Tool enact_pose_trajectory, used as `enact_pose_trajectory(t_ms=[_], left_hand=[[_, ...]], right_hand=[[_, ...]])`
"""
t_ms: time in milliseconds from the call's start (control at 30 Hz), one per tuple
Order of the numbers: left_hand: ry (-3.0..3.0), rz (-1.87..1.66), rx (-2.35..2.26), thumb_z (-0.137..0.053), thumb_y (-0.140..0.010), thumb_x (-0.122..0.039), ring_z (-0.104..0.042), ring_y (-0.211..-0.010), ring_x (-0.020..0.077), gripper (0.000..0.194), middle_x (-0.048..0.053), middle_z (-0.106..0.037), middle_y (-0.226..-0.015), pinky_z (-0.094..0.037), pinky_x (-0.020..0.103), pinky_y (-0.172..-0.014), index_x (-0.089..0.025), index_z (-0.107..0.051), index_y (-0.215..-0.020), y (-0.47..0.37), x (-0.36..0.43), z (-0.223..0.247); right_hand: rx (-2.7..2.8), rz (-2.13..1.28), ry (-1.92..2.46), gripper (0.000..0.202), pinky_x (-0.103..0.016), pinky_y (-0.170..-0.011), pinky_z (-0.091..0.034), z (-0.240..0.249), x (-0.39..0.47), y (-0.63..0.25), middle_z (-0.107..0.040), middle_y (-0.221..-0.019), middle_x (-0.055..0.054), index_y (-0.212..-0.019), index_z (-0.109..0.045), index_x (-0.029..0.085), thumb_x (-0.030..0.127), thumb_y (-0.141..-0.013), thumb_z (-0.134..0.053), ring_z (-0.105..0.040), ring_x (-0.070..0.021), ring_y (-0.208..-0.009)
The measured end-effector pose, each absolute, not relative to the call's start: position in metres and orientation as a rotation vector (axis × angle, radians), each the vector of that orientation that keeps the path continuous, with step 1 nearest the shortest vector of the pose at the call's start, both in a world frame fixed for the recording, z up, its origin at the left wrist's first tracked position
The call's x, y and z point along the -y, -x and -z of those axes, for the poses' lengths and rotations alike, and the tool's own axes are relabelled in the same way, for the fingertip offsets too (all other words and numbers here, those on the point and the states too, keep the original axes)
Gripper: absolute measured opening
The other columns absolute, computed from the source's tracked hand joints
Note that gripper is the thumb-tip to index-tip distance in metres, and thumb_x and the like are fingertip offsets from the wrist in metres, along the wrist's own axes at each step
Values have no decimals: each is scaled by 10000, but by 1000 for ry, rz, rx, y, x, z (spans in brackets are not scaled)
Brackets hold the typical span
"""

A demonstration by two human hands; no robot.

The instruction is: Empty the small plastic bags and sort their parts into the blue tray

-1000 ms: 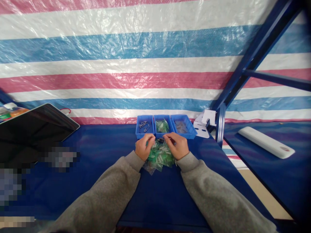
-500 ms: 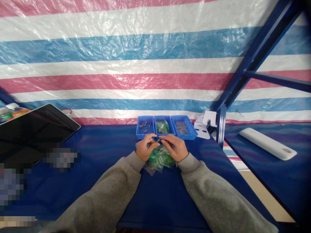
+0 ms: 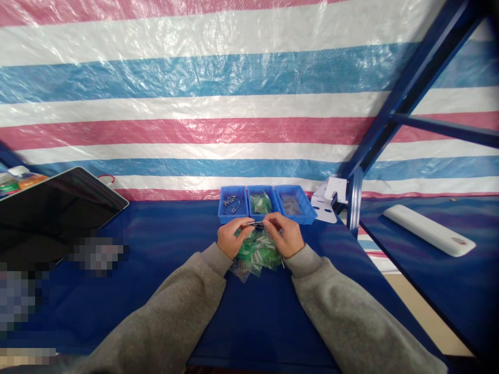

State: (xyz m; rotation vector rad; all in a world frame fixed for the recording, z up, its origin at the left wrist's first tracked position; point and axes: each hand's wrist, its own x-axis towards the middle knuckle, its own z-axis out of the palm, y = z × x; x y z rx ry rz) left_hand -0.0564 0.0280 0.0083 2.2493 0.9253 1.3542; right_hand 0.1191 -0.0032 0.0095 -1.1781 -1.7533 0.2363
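Observation:
Thin metal pieces, looking like screws or pins, span the gap between my two hands. My left hand pinches their left end, thumb and fingertips together. At the other end, my right hand is closed in a similar pinch. Their exact kind is too small to tell. Below lies a pile of small clear plastic bags with green and white contents. Just behind my hands stand a blue bin of metal screws, a middle bin with a green-filled bag and a right bin of greyish clear bags.
A dark-screened monitor leans at the left of the blue table. White cut-out card stands beside the bins, near a blue metal post. A long white object lies on the right-hand table. Striped sheeting hangs behind.
My right fingers have drawn from an arched pose into a tighter pinch, slightly up and right. The metal pieces between my hands show more clearly now. Bins and pile stay put.

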Motion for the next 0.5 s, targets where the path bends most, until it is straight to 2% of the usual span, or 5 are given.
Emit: enact_pose_trajectory(t_ms=[100, 300, 367, 500], left_hand=[[-2293, -1353, -961, -501, -854, -310, -628, -709, 140, 209, 42, -682, -758, -481, 252, -701, -169, -651, -815, 57, -28, -10], [-2382, -1259, -949, -403, -897, -283, -559, -578, 107, 349, 21, -595, -594, -444, 227, -614, -154, -588, -631, 57, -24, -11], [-2376, -1300, -963, -408, -896, -286, -572, -608, 112, 329, 26, -613, -623, -451, 234, -639, -156, -601, -663, 57, -23, -10], [-2337, -1473, -951, -430, -888, -271, -616, -770, 143, 238, 57, -673, -813, -476, 266, -738, -159, -638, -860, 60, -23, -17]], right_hand=[[1755, -240, 1201, 216, -243, -592, -426, -9, 2, -120, -604, -700, -19, -829, -557, 188, 341, -893, -418, -555, -129, -594], [1824, -221, 1137, 220, -243, -600, -416, -9, 2, -119, -600, -730, -25, -836, -581, 184, 341, -887, -437, -543, -128, -628], [1874, -217, 1127, 244, -246, -593, -413, -8, 1, -118, -592, -702, -24, -802, -587, 183, 351, -889, -433, -533, -128, -616], [1965, -199, 1130, 309, -251, -601, -404, -4, -1, -117, -583, -665, -22, -731, -588, 185, 345, -907, -391, -537, -132, -619]])
